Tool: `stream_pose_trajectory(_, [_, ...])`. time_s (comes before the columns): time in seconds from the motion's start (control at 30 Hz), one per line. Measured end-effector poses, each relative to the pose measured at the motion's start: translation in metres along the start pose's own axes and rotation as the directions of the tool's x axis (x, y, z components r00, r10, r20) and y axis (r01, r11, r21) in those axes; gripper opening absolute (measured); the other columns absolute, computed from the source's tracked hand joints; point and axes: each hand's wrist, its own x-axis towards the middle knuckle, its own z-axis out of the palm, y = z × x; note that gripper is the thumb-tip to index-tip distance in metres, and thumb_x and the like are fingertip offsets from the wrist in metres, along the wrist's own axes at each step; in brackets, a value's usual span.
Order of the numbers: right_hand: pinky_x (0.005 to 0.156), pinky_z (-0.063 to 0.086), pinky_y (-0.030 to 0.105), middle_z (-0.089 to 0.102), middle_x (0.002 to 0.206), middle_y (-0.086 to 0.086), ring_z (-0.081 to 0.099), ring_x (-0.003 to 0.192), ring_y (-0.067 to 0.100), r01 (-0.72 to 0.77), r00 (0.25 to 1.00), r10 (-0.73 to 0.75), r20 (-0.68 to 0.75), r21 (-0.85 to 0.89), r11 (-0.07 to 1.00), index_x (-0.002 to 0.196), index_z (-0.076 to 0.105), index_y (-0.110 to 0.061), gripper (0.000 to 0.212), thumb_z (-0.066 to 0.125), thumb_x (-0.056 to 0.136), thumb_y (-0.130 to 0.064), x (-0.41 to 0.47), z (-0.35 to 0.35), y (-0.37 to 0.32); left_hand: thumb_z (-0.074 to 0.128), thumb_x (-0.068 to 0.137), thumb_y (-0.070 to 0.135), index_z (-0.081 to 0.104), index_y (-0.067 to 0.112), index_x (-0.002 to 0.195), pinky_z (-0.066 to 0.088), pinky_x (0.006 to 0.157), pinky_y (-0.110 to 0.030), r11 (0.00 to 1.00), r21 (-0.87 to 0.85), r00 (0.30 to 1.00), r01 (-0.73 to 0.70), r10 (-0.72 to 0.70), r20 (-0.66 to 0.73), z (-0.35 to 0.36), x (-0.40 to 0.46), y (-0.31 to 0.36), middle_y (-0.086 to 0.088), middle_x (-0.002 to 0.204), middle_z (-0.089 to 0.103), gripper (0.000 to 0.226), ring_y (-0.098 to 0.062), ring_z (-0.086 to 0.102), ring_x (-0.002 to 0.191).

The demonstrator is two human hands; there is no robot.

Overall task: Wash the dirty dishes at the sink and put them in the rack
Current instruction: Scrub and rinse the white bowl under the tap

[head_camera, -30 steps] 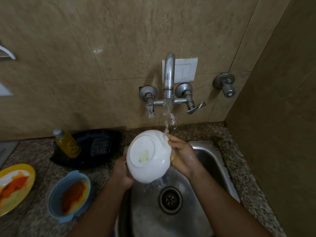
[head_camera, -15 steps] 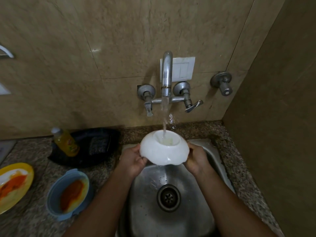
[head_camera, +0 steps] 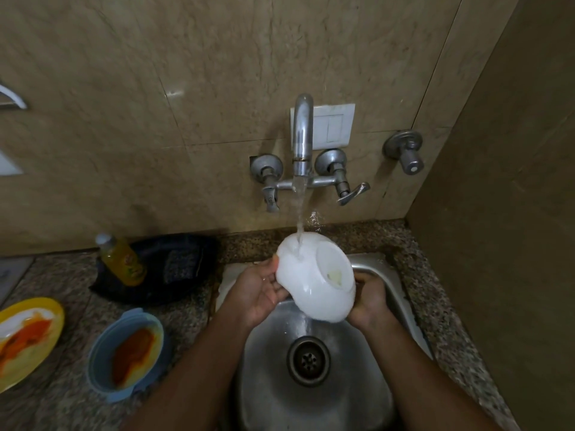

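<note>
A white bowl (head_camera: 311,284) is held over the steel sink (head_camera: 270,396), tipped on its side with its base facing right and toward me. Water from the tap (head_camera: 302,141) runs onto its upper side. My left hand (head_camera: 258,290) holds the bowl's left side with the thumb on top and fingers under it. My right hand (head_camera: 368,297) grips the right side, partly hidden behind the bowl. A blue bowl (head_camera: 124,356) and a yellow plate (head_camera: 28,340), both smeared with orange sauce, lie on the counter to the left.
A yellow soap bottle (head_camera: 123,259) stands by a black tray (head_camera: 174,265) on the granite counter behind the dirty dishes. Two tap handles and a separate valve (head_camera: 404,150) stick out of the wall. The side wall stands close on the right.
The bowl has turned in my hands: base facing left a second ago, then base up under the stream, now base facing right with water on its side.
</note>
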Motion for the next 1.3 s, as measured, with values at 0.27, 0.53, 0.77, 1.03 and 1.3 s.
stream_pose_trajectory(0.27, [0.073,0.044,0.036,0.056,0.071,0.007,0.052,0.065,0.022,0.022,0.992,-0.025,0.124,0.025,0.999,0.076,0.059,-0.015,0.023,0.045,0.096,-0.018,-0.014,0.008,0.008,0.049,0.097,0.018,0.062,0.001,0.121,0.054,0.089,-0.045,0.99,0.099,0.995,-0.102,0.1,0.029,-0.005,-0.012,-0.005,-0.017,0.115,0.071,0.032,-0.032,0.067,0.105])
stream_pose_trajectory(0.53, [0.086,0.05,0.047,0.07,0.101,0.016,0.062,0.098,0.034,-0.115,0.979,0.159,0.126,-0.3,0.947,0.104,0.072,-0.015,0.045,0.052,0.092,-0.053,-0.029,0.022,0.003,0.059,0.091,0.031,0.073,0.007,0.087,0.053,0.084,-0.045,0.909,0.379,0.851,-0.175,0.333,-0.405,0.001,-0.006,-0.003,-0.012,0.089,0.073,0.028,-0.033,0.067,0.086])
stream_pose_trajectory(0.77, [0.077,0.054,0.045,0.06,0.124,0.025,0.058,0.105,0.039,-0.074,0.97,0.113,0.216,-0.179,0.981,0.122,0.062,-0.004,0.046,0.043,0.08,0.001,-0.031,0.024,0.014,0.057,0.061,0.016,0.053,0.006,0.06,0.037,0.066,-0.038,0.634,0.683,0.824,-0.362,0.56,-0.084,-0.028,0.0,-0.01,-0.01,0.067,0.052,0.01,-0.022,0.049,0.068])
stream_pose_trajectory(1.03, [0.072,0.057,0.048,0.066,0.122,0.019,0.059,0.112,0.044,0.056,0.954,-0.01,0.299,-0.148,0.987,0.128,0.061,-0.015,0.075,0.051,0.056,0.004,-0.037,0.006,0.034,0.055,0.096,0.023,0.06,0.019,0.122,0.053,0.092,-0.054,0.919,0.372,0.967,0.129,-0.034,-0.253,-0.051,-0.003,-0.016,-0.012,0.118,0.069,0.027,-0.036,0.064,0.108])
stream_pose_trajectory(1.3, [0.076,0.046,0.023,0.062,0.113,0.001,0.061,0.106,0.022,0.421,0.886,-0.389,0.254,-0.793,0.441,0.125,0.056,-0.023,0.055,0.05,0.08,0.008,-0.038,0.018,0.035,0.047,0.102,0.032,0.062,0.017,0.124,0.053,0.092,-0.049,0.895,0.445,0.945,-0.025,0.167,-0.282,-0.043,0.003,-0.028,-0.009,0.119,0.068,0.031,-0.031,0.064,0.107])
